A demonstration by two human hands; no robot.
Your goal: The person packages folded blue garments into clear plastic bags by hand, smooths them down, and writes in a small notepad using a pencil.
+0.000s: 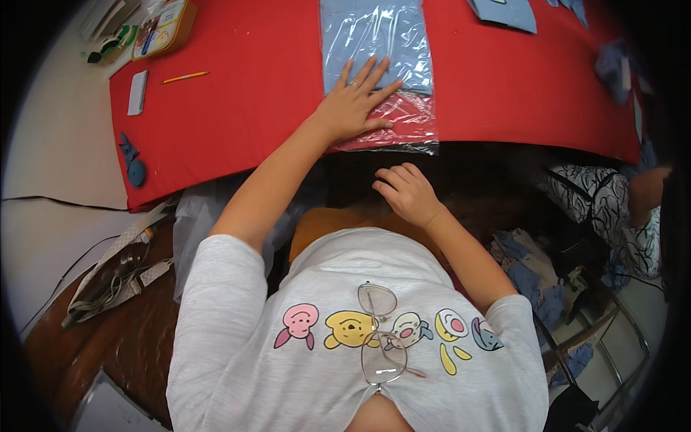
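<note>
A broad table draped in red cloth (245,115) fills twelve o'clock; a smooth off-white surface (54,151) spans nine to ten, glossy dark-brown surface (50,353) eight, silver tubular-metal frame (613,360) four.

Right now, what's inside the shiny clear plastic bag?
Folded light-blue fabric shows through the clear plastic bag. The left hand hides a bit, and the fabric's inner layers and underside can't be seen.

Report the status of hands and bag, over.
Left hand spread on clear plastic bag. Right hand loosely curled, off bag. Folded blue fabric inside. Pencil lies clear, left.
</note>
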